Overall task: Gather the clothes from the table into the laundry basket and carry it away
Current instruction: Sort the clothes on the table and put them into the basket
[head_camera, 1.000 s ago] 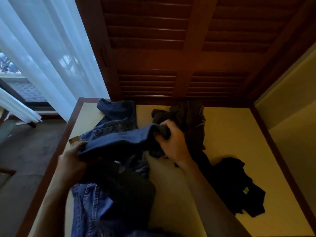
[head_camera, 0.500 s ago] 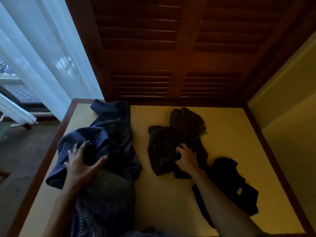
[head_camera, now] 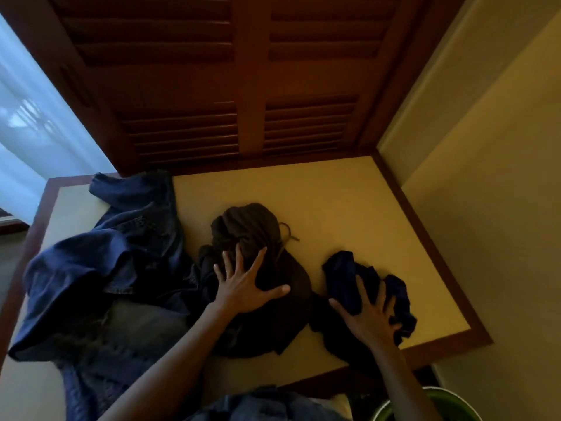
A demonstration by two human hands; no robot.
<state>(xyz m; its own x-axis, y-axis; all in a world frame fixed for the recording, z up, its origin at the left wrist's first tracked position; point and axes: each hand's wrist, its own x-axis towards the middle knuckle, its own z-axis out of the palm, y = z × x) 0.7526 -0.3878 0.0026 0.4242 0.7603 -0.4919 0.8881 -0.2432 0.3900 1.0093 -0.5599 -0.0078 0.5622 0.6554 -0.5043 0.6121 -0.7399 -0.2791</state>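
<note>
Three garments lie on the cream, wood-framed table (head_camera: pixel 334 202). Blue jeans (head_camera: pixel 115 262) sprawl over its left side. A dark brown garment (head_camera: pixel 249 226) with a drawstring is heaped in the middle, and my left hand (head_camera: pixel 246 287) presses flat on it with fingers spread. A navy garment (head_camera: pixel 343 275) is crumpled near the right front corner. My right hand (head_camera: pixel 367 320) rests on it with fingers spread, the outer fingertips sunk into its folds. A green rim of the laundry basket (head_camera: pixel 455 402) shows at the bottom right, below the table's edge.
Dark wooden louvred shutters (head_camera: pixel 243 101) rise behind the table. A pale wall (head_camera: pixel 485 208) closes the right side. A sheer white curtain (head_camera: pixel 30 132) hangs at the left. More denim (head_camera: pixel 264 405) shows at the bottom edge.
My left hand left the jeans and moved right onto the brown garment. My right hand left the brown garment and moved right onto the navy one. The view has turned rightward.
</note>
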